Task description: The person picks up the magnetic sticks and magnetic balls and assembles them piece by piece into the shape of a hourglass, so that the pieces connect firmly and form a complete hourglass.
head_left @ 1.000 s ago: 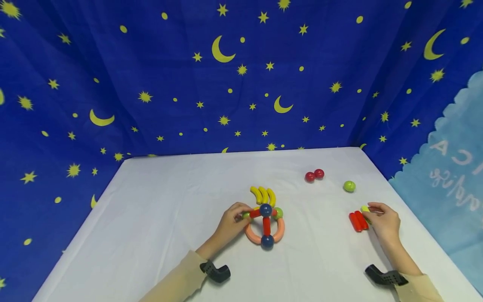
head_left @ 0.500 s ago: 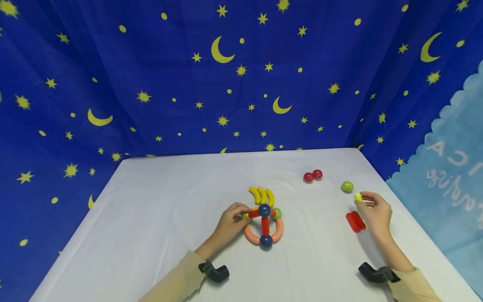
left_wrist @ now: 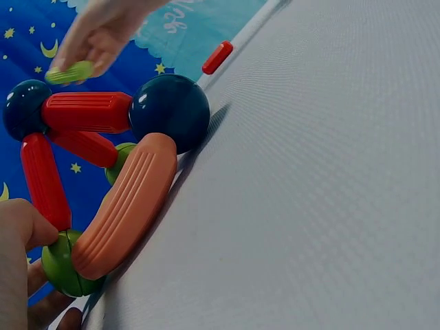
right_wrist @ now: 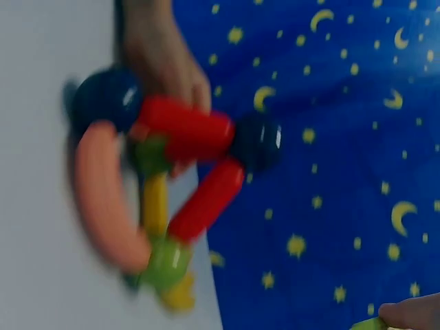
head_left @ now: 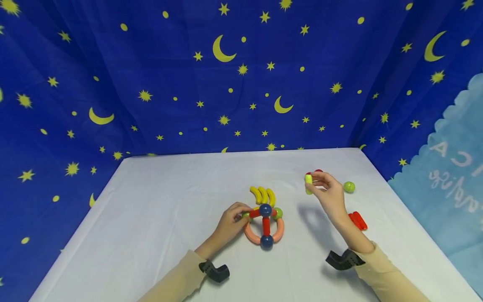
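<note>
My left hand pinches a green ball at the left corner of a magnetic ball-and-stick frame standing on the table. The frame has dark blue balls, straight red rods, curved orange rods and another green ball. A yellow rod shows low in it in the right wrist view. My right hand holds a short yellow-green rod in the air, between thumb and fingers, to the right of the frame. That rod is mostly cut off in the right wrist view.
Three curved yellow rods lie just behind the frame. Red balls, partly hidden by my right hand, sit at the back. A loose green ball and red rods lie to the right on the white-covered table.
My right hand has lifted the yellow-green rod from beside the red rods and carried it left and up. My left hand and the frame have stayed in place.
</note>
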A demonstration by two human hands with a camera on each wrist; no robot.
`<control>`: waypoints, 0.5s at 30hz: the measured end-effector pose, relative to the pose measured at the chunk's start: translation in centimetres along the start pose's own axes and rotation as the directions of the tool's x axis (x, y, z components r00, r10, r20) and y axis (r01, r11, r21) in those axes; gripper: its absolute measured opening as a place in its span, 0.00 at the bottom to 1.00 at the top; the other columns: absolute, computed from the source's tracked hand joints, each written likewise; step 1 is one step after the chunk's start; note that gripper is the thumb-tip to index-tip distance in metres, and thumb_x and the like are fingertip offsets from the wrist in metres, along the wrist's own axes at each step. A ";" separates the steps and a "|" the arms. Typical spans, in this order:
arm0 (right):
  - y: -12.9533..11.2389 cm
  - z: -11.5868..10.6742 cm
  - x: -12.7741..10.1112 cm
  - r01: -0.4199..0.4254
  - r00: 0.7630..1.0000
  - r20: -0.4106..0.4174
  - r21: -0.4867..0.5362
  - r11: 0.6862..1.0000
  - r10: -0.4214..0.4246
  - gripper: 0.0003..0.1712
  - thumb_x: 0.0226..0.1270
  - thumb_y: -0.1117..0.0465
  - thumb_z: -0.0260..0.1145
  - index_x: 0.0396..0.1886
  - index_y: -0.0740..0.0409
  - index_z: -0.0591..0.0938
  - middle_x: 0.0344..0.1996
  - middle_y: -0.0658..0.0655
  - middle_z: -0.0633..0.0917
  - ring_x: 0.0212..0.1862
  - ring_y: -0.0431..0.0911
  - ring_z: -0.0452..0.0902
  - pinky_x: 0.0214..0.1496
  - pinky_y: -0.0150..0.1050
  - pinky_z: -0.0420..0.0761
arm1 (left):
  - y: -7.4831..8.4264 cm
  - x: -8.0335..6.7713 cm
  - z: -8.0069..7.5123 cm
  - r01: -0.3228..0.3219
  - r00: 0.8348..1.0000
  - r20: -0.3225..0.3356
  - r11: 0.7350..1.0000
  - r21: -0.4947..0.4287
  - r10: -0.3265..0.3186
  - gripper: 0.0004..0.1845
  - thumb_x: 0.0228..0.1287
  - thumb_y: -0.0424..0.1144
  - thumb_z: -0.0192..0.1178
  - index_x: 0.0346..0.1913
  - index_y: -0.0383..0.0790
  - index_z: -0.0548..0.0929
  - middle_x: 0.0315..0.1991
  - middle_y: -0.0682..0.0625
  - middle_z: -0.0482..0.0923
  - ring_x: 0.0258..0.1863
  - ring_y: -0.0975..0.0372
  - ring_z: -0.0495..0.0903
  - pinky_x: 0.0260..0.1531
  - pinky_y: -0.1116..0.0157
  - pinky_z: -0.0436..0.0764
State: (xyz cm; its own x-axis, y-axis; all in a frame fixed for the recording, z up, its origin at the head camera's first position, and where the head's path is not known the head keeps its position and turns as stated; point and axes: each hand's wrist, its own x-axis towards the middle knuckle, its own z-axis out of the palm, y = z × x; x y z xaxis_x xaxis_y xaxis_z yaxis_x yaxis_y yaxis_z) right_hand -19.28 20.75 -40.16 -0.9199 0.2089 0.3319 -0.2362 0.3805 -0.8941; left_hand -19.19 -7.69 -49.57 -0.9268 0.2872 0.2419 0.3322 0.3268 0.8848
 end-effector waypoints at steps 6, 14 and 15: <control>-1.9 3.5 -0.3 0.005 0.992 0.122 0.094 0.996 -0.016 0.20 0.57 0.70 0.68 0.51 0.68 0.78 0.43 0.60 0.82 0.36 0.29 0.78 0.38 0.24 0.80 | 0.3 0.0 0.0 -0.004 1.000 0.013 1.000 0.013 0.004 0.11 0.59 0.30 0.60 0.45 0.41 0.85 0.45 0.50 0.80 0.45 0.59 0.77 0.40 0.73 0.76; -3.0 6.3 -1.4 0.028 0.953 0.291 0.203 0.979 -0.088 0.21 0.56 0.71 0.69 0.50 0.68 0.78 0.47 0.68 0.82 0.39 0.33 0.79 0.40 0.28 0.82 | 0.3 0.1 -0.1 -0.018 1.000 0.004 0.999 0.034 0.018 0.11 0.58 0.33 0.63 0.44 0.41 0.85 0.44 0.50 0.80 0.44 0.60 0.77 0.40 0.72 0.76; -3.0 6.5 -1.6 0.034 0.947 0.306 0.210 0.977 -0.099 0.21 0.56 0.71 0.69 0.51 0.69 0.77 0.47 0.68 0.82 0.39 0.34 0.79 0.40 0.28 0.82 | 0.3 0.0 -0.1 -0.015 1.000 0.005 0.999 0.032 0.015 0.10 0.58 0.33 0.63 0.44 0.41 0.85 0.44 0.50 0.80 0.44 0.60 0.77 0.40 0.72 0.76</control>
State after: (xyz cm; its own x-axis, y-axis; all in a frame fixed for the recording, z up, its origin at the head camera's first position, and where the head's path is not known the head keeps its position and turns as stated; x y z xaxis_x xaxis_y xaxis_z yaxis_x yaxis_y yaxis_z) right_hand -19.11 13.43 -39.97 -0.9434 -0.1156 0.3108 -0.3281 0.1898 -0.9254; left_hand -19.16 -7.68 -49.27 -0.9206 0.2971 0.2533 0.3519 0.3506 0.8679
